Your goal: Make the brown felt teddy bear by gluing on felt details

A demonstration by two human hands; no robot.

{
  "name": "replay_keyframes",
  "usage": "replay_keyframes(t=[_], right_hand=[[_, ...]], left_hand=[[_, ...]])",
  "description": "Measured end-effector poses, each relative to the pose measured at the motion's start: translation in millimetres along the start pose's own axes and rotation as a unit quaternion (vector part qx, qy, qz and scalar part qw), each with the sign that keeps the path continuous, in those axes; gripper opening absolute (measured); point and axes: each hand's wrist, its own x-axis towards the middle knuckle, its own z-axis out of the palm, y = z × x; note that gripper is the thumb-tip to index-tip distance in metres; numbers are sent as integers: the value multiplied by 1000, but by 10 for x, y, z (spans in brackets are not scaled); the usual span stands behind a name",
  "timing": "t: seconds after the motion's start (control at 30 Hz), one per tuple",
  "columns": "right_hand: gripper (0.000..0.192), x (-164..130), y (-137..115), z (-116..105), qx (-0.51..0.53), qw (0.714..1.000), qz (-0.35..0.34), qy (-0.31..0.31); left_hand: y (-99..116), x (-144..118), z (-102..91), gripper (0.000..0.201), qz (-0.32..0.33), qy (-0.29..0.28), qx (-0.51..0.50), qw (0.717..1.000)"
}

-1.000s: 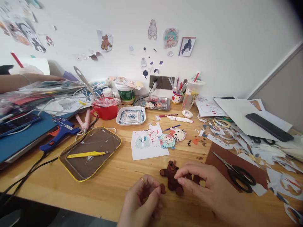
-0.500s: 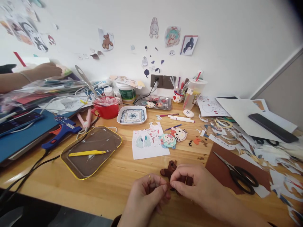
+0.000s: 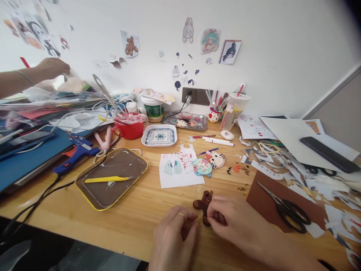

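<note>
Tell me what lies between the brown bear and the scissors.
In the head view, the right hand comes first, partly covering the bear, then the brown sheet beneath the scissors.

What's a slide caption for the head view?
Left hand beside a brown bear figure, right hand partly covering it; scissors lie nearby on a brown sheet.

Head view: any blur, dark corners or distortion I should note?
Head view, upper right: a dark patch covers the corner; head view, right edge: paper scraps look stretched and soft; head view, centre: the white tray is fairly crisp; head view, lower middle: the bear is small and partly behind the right hand, so fine detail is hard to read.
</note>
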Motion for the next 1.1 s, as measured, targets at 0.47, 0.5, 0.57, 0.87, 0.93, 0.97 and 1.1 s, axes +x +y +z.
replay_keyframes(t=[0.47, 0.5, 0.57, 0.87, 0.93, 0.97, 1.1], right_hand=[[17, 10, -4, -30, -22, 998, -5, -64], [17, 12, 2, -27, -21, 998, -6, -64], [16, 18, 18, -20, -19, 998, -12, -63], [15, 53, 4, -45, -41, 996, -41, -65], [14, 57, -12, -39, -53, 996, -39, -68], [14, 57, -17, -30, -63, 995, -40, -63], [14, 40, -22, 2, -97, 993, -64, -37]], left_hand=[[-6, -70, 192, 19, 93, 55, 190, 976], [-3, -74, 194, 19, 92, 56, 191, 976], [0, -82, 194, 19, 94, 59, 190, 975], [-11, -73, 192, 19, 104, 51, 188, 975], [-10, -66, 192, 18, 110, 54, 189, 974], [-10, -64, 191, 18, 113, 56, 189, 974], [-18, -69, 192, 19, 120, 60, 187, 973]])
